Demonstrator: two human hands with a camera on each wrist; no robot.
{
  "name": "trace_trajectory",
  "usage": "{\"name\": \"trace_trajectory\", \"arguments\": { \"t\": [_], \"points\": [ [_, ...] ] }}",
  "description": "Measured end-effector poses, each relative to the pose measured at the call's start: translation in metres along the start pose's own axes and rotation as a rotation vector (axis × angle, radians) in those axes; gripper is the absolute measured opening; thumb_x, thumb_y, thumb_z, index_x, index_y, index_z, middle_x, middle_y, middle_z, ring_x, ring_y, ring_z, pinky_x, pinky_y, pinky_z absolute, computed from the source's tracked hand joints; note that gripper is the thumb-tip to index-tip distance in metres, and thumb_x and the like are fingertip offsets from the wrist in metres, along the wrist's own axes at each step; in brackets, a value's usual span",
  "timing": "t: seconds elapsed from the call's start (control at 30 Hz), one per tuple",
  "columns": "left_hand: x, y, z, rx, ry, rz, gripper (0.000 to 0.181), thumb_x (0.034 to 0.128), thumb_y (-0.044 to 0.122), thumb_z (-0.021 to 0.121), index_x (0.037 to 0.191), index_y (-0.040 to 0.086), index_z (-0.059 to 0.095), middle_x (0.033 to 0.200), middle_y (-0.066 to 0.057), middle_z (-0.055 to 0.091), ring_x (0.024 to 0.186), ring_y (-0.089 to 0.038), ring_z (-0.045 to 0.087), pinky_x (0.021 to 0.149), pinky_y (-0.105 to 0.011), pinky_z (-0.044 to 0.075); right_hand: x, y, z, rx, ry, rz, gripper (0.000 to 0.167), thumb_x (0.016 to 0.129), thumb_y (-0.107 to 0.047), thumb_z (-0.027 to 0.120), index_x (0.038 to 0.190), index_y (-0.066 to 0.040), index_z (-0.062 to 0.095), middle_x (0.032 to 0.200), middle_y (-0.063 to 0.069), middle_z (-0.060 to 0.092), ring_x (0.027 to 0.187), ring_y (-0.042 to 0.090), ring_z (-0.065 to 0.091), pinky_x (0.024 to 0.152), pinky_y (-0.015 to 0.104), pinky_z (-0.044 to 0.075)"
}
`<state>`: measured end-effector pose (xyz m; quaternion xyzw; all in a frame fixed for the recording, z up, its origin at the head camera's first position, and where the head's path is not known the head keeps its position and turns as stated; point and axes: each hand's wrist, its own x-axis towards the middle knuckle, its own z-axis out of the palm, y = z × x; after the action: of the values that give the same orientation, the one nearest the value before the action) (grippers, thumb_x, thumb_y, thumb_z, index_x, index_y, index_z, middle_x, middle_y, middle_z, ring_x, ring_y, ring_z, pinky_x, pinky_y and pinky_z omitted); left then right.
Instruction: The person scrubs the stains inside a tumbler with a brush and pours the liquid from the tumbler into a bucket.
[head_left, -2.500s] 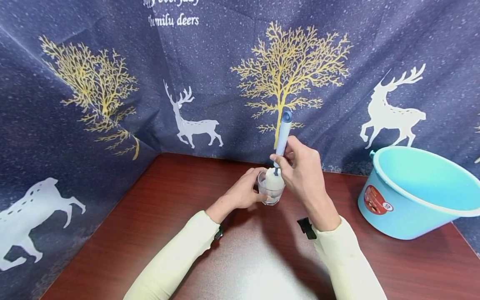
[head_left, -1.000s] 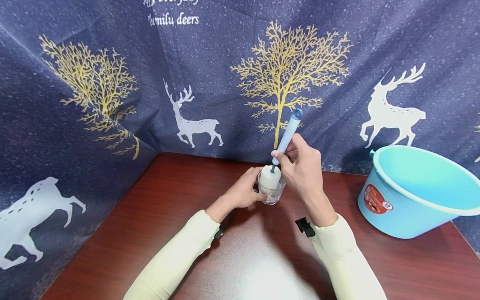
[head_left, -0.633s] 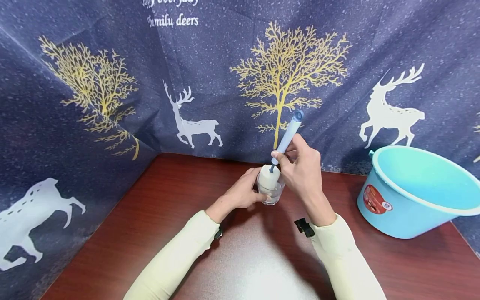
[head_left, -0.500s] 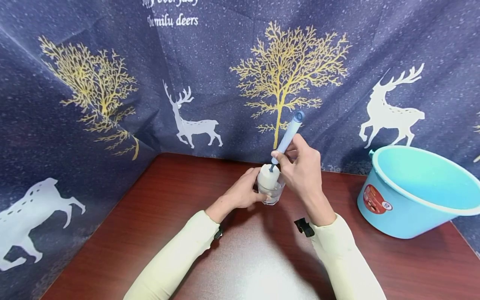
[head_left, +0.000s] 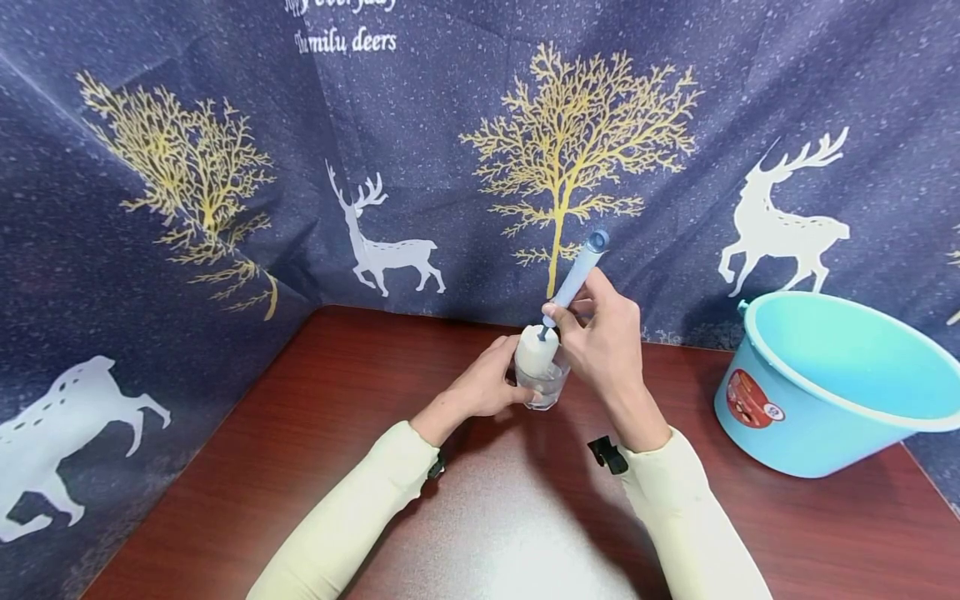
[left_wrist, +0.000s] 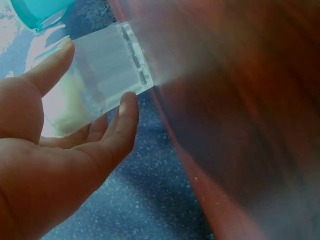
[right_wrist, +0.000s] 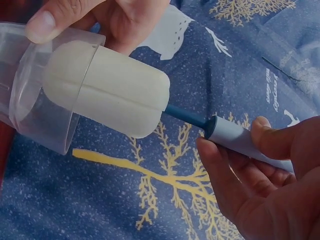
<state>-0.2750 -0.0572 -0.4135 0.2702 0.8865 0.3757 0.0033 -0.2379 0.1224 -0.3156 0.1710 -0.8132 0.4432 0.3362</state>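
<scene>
the left hand (head_left: 491, 379) holds a clear cup (head_left: 547, 392), thumb on one side and fingers wrapped round the other; whether its base touches the table (head_left: 360, 417) beneath is hard to tell. the right hand (head_left: 606, 333), fingers drawn in narrow, pinches the blue handle (head_left: 576, 275) of a brush near its lower end. between the hands, the white sponge head (right_wrist: 117, 90) sits partly inside the cup, its upper part above the rim and leaning toward the left hand, while the handle slants up and away to the right.

the likeliest trouble would come from that slant: a sideways push by the right hand could lever the sponge head against the rim and tip the cup over. the sponge looks wide for the cup, so if it binds, a hard pull might drag the cup out of the left hand, especially if the wall is wet and slick. a sudden release could fling drops. the bucket (head_left: 802, 417), well apart beyond the right hand, seems unlikely to interfere.
</scene>
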Motion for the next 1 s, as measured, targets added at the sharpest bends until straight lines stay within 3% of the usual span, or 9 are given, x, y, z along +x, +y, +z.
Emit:
{"name": "trace_trajectory", "arguments": {
  "t": [1.0],
  "points": [
    [0.0022, -0.0031, 0.0013, -0.002, -0.007, -0.011, 0.085, 0.0848, 0.019, 0.091, 0.156, 0.008, 0.045, 0.137, -0.011, 0.057, 0.127, -0.024, 0.055, 0.112, -0.040, 0.047, 0.0006, -0.0001, 0.0015, -0.092, -0.004, -0.067, 0.024, 0.088, -0.004, 0.085, 0.097, -0.006, 0.064, 0.085, 0.013, 0.077, 0.080, 0.028, 0.077, 0.067, 0.047, 0.058]
  ]
}}
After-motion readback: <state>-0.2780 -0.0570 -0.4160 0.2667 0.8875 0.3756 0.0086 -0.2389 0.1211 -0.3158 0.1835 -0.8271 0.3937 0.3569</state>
